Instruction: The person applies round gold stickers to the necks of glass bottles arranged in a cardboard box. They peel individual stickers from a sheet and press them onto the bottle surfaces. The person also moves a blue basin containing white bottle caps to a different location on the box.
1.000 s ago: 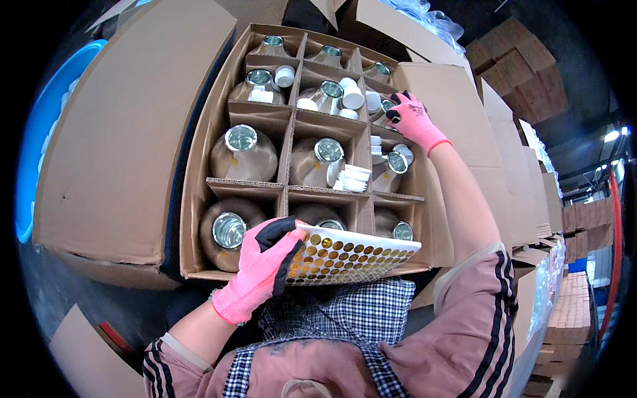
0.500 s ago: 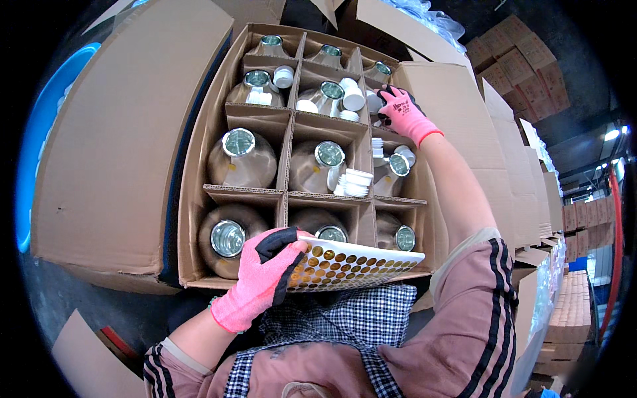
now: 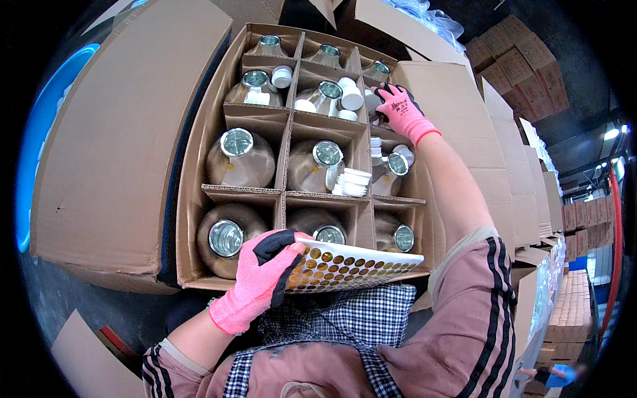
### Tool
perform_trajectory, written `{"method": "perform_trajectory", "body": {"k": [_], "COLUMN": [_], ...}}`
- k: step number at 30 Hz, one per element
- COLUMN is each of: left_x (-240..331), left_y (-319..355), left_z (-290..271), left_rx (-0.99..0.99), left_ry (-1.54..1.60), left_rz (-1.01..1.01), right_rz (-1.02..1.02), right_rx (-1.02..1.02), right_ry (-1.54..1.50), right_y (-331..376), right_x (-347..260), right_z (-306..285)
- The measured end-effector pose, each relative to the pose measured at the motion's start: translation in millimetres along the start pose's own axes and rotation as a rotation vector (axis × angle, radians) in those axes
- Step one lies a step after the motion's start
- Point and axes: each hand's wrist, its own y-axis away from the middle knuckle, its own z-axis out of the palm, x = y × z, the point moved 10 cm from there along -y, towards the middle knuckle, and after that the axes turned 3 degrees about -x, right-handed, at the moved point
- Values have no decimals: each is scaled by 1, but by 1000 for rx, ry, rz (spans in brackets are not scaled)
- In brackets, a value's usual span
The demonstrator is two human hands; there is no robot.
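My left hand [image 3: 264,275], in a pink glove with black palm and fingertips, pinches a white sheet of round gold stickers [image 3: 352,264] by its left end. The sheet tilts over the near edge of a divided cardboard box [image 3: 189,219]. Clear glass bottles stand in its compartments, among them one at the near left [image 3: 226,237] and one in the middle [image 3: 328,154]. At the right side, second row from the far end, my gloved right hand [image 3: 398,111] has its fingers curled over a glass bottle [image 3: 373,99], hiding most of it. White caps [image 3: 353,182] lie beside several bottle necks.
Tall cardboard flaps rise at the left [image 3: 123,146] and right [image 3: 458,132] of the box. A blue tub [image 3: 40,146] stands at the far left. Stacked cartons [image 3: 517,63] fill the back right. Someone in blue [image 3: 561,375] shows at the lower right.
My right hand has shifted very slightly at the same compartment, its fingers still curled over the bottle. The left hand keeps its hold on the sticker sheet. A person in blue has appeared lower right.
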Motion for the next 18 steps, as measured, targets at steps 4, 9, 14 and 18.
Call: {"method": "perform_trajectory", "body": {"k": [4, 9, 14, 18], "left_x": [1, 4, 6, 2], "left_y": [1, 1, 2, 2], "left_z": [0, 1, 4, 2], "left_rx": [1, 15, 17, 15], "left_ry": [-14, -65, -54, -21], "left_rz": [-9, -1, -23, -19], "right_rz": [25, 85, 137, 143], "right_rx": [1, -57, -76, -125], "right_ry": [-34, -50, -82, -91], "right_y": [1, -1, -3, -5], "right_x": [1, 5, 13, 9], "right_z": [-3, 0, 6, 3]}}
